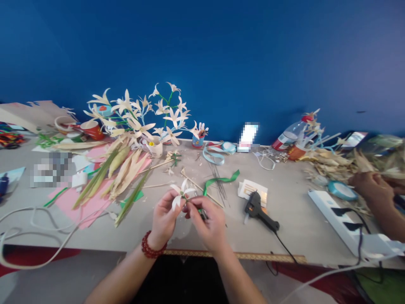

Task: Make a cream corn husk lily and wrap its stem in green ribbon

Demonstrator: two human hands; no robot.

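Observation:
My left hand (164, 215), with a red bead bracelet on its wrist, is closed round a small cream flower (182, 192) made of dried leaf strips, held just above the grey table (284, 211). My right hand (207, 221) pinches the flower's base, where a bit of green tape shows. A loose green ribbon (221, 180) lies just beyond my hands, next to several thin dark wires (218, 183).
A black glue gun (257, 210) lies right of my hands. Bouquets of finished cream flowers (142, 116) stand at the back. Corn husks (123, 169) lie on pink paper at left. A white power strip (344, 223) and another person's hand (368, 185) are at right.

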